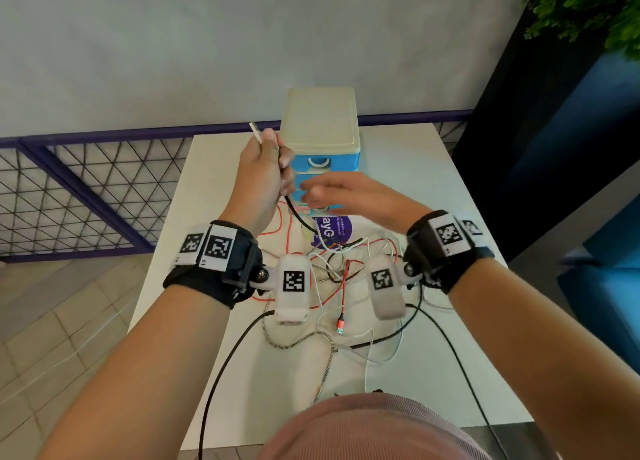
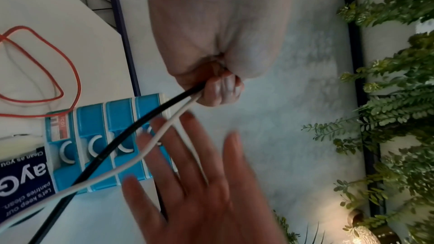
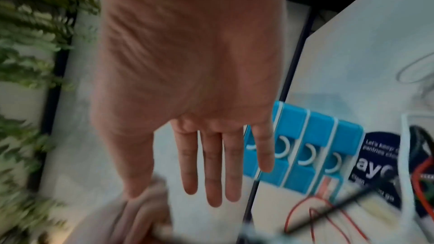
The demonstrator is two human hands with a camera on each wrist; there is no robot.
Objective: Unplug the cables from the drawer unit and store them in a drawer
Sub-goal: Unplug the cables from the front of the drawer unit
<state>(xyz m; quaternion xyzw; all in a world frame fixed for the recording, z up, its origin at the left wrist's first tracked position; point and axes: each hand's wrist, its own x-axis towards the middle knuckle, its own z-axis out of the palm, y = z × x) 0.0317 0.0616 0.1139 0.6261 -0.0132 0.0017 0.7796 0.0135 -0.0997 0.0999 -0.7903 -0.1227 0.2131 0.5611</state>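
Cables: a black cable point(image 2: 122, 134) and a white cable point(image 2: 150, 146) run up into the left hand point(image 1: 263, 172), whose grip is curled tight round both, raised just left of the blue drawer unit point(image 1: 320, 137) on the worktop point(image 1: 415, 169). The right hand point(image 1: 349, 193) hovers before the drawers, fingers straight, its grip empty.

Behind each bare hand, a black wrist strap point(image 1: 207, 279) carries white square-coded tags point(image 1: 219, 247) and a white camera pod point(image 1: 292, 288); a pink ribbed top point(image 1: 374, 428) covers the torso.
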